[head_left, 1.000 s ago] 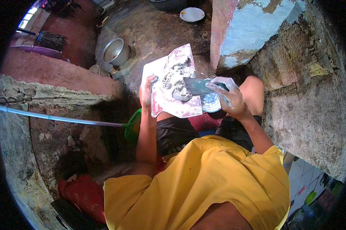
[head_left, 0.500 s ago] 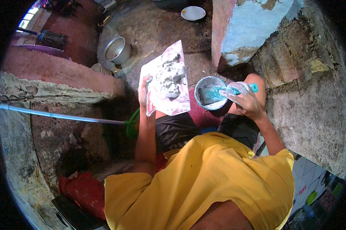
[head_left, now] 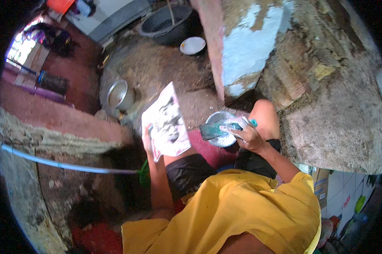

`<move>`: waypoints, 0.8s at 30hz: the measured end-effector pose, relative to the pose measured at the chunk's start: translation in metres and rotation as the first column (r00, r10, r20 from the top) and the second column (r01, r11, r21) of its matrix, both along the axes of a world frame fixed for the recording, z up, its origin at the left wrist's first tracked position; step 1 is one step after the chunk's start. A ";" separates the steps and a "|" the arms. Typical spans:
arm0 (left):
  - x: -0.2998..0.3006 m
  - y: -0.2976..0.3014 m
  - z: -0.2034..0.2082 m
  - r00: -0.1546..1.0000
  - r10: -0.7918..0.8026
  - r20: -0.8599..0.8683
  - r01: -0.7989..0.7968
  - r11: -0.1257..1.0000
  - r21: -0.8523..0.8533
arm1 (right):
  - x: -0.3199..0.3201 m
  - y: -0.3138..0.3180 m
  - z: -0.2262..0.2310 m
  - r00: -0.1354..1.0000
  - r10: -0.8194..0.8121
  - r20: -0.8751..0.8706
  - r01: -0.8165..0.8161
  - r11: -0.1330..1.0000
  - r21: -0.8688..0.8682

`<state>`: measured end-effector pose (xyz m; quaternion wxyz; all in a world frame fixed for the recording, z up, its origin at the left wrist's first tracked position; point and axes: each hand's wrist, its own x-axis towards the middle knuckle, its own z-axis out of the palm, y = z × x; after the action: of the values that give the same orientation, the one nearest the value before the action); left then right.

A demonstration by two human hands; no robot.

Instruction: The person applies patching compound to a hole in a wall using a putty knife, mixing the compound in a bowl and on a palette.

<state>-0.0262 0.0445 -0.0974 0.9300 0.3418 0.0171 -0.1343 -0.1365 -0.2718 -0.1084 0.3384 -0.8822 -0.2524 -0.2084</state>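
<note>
My left hand (head_left: 147, 139) is closed on the edge of a white, stiff flat sheet (head_left: 156, 122). Lumpy grey paste (head_left: 170, 120) is spread over the sheet's upper face. In my right hand (head_left: 252, 138) is the handle of a teal putty knife (head_left: 211, 131), its broad blade pointing left. That blade lies above a round tub (head_left: 223, 142) smeared inside with white paste, between my knees. White residue coats the fingers of my right hand. The blade is apart from the sheet.
Ahead on the floor are a metal pot (head_left: 119, 95), a white plate (head_left: 193, 45) and a large dark basin (head_left: 167, 26). A peeling blue wall corner (head_left: 246, 51) stands ahead to the right. At left, a pale blue pole (head_left: 72, 166) runs beside a low, crumbling wall (head_left: 63, 122).
The putty knife has come up out of the tub and leftward, its blade now over the tub's left rim. My left hand still holds the sheet. The whole view has shifted.
</note>
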 end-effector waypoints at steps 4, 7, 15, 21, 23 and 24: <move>0.013 0.004 -0.014 0.995 0.000 0.103 -0.007 0.997 0.077 | -0.006 -0.030 -0.010 0.970 -0.163 -0.182 0.221 0.903 0.369; 0.023 0.001 -0.035 0.999 -0.031 0.030 0.031 0.999 -0.021 | 0.003 -0.037 0.008 0.924 -0.164 -0.344 0.372 0.590 0.717; 0.034 0.014 -0.060 1.000 -0.006 -0.014 0.007 0.999 0.051 | 0.031 -0.061 0.066 0.898 -0.384 -0.213 0.429 0.662 0.615; 0.028 0.010 -0.054 0.999 -0.041 0.031 0.039 0.998 0.053 | 0.030 -0.080 0.146 0.772 -0.605 0.193 0.633 0.757 -0.161; 0.026 0.003 -0.050 0.999 -0.034 0.007 0.034 0.998 0.062 | 0.028 -0.086 0.179 0.771 -0.611 0.183 0.632 0.697 -0.339; 0.025 0.000 -0.049 0.999 -0.039 0.009 0.038 0.997 0.071 | 0.028 -0.089 0.194 0.767 -0.616 0.180 0.625 0.655 -0.425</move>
<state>-0.0012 0.0442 -0.1460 0.9146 0.3756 0.0105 -0.1497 -0.1084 -0.3612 0.0852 0.0247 -0.9667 0.0186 -0.2539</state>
